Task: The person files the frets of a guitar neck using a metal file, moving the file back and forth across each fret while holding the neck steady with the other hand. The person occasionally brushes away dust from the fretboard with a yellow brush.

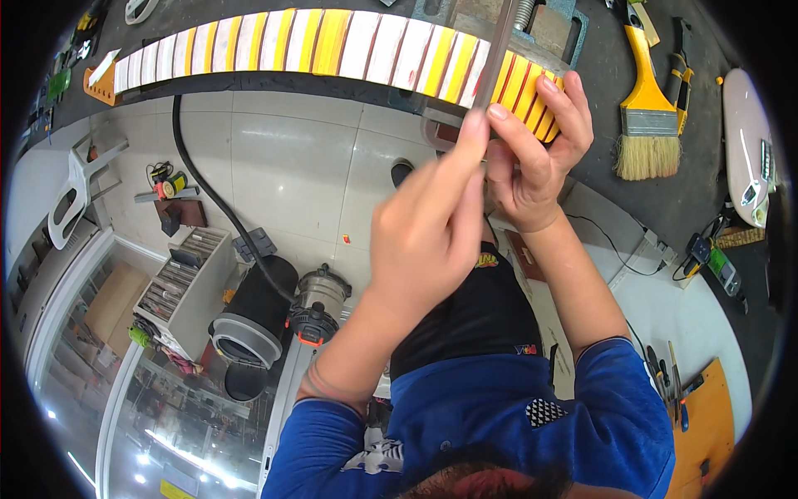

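A long curved piece (pixel 371 48) of white and yellow segments with dark lines runs along the bench edge, beside a metal vise (pixel 542 33) at the top. My left hand (pixel 428 229) is closed on the near end of a long dark flat bar (pixel 495 62), which lies across the piece toward its right end; motion blurs this hand. My right hand (pixel 540 162) is closed round the yellow right end of the piece, its index finger close beside the bar.
A wide paintbrush (pixel 647 125) and hand tools lie at the right of the dark bench (pixel 603 100). Below stand a vacuum (pixel 320 295) with a black hose, a black bin (pixel 274 279), a white organizer (pixel 195 258) and a glass cabinet (pixel 174 432).
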